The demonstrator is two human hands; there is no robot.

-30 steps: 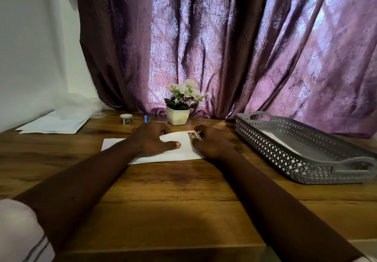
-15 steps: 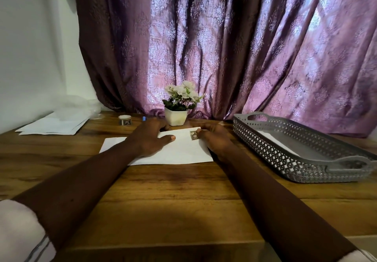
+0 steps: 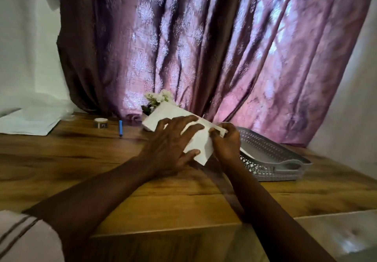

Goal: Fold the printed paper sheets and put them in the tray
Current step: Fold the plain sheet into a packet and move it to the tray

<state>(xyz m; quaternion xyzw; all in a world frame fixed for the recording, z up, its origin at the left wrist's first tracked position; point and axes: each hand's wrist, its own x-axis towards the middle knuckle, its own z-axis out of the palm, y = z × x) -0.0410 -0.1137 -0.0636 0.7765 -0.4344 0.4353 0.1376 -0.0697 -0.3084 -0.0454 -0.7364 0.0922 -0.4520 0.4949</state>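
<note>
Head camera: I hold the folded paper sheet (image 3: 163, 117) just left of the tray (image 3: 289, 162), its long side slanting up and away from the tray's near end. My left hand (image 3: 171, 147) lies over the sheet's face with the fingers spread and fairly straight, and the thumb rests flat on the lower white part. My right hand (image 3: 224, 141) is on the tray side of the sheet, its fingertips curled in and pinching the folded edge there. The sheet's lowest corner points down towards the wooden table (image 3: 81, 159); I cannot tell whether it touches the wood. Inside the tray a strip of another white sheet (image 3: 245, 152) shows, close behind my right hand. Left of the tray, past the held sheet, the flower pot's blossoms (image 3: 157, 98) peek over the sheet's top edge. Farther left of the tray lie a blue pen (image 3: 120, 128), then a tape roll (image 3: 101, 122), and farthest from it a stack of white paper (image 3: 26, 125). Behind the tray hangs a purple curtain (image 3: 204, 47).
</note>
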